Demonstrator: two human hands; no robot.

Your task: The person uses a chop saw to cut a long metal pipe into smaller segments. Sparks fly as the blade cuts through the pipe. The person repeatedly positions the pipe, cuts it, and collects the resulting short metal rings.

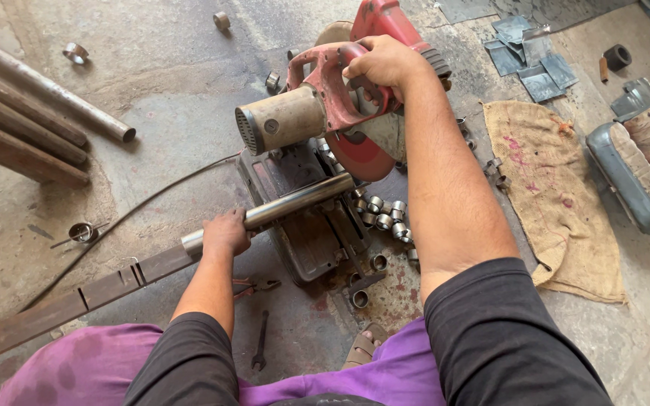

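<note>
Left hand (226,231): wrapped over the steel pipe (295,201), fingers curled down around it, knuckles up; fingertips hidden beneath the pipe.
Right hand (385,64): closed around the red handle of the chop saw (325,98), fingers folded under the grip and out of sight.
Steel pipe: laid across the saw's base (295,225), slanting from lower left up to the right; far end lost behind the blade guard.
Flat steel bar (77,297): continues the pipe's line toward the lower left (whether joined to the pipe or merely under it cannot be told); cut off at the frame edge.
Chop saw: motor housing pointing left, red disc (359,154) only partly visible beneath the guard and forearm; contact between disc and pipe not discernible.
Cut rings (381,214): short pipe sections clustered just right of the base, some screened by the right forearm.
Cable (137,207): runs from the saw toward the lower left, end hidden under the bar.
Burlap sack (551,195): spread on the floor to the right, well apart from the saw.
Long pipes (31,113): stacked at upper left, cropped by the frame.
Wrench (261,342): on the floor near the knees, small and dim.
</note>
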